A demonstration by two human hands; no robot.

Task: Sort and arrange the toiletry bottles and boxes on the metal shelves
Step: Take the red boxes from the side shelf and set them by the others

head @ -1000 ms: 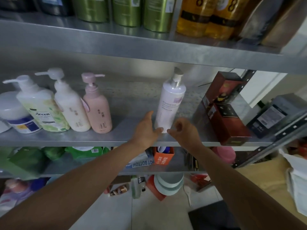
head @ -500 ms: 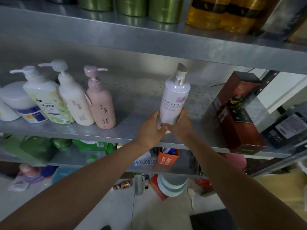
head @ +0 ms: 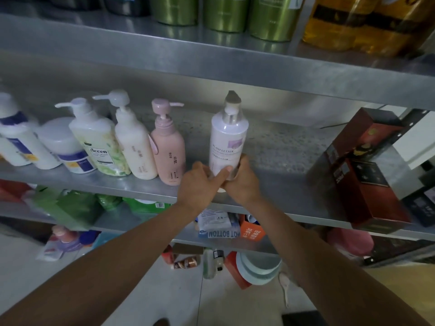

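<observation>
While both grips clasp its lower end, the one white bottle (head: 228,142) marked PLANT LETTER stands upright at the front of the middle shelf (head: 277,184); the left grip (head: 200,187) lays its thumb across the front, and the right grip (head: 242,184) wraps the right side, hiding the base. To its left, three pump bottles form one row: Accen bottle (head: 98,147), cream bottle (head: 135,149) and pink bottle (head: 168,151), the last near the white bottle but apart from it. Two dark red boxes (head: 372,194) sit touching at the shelf's right end, and three green canisters (head: 223,12) stand on the upper shelf (head: 211,62).
</observation>
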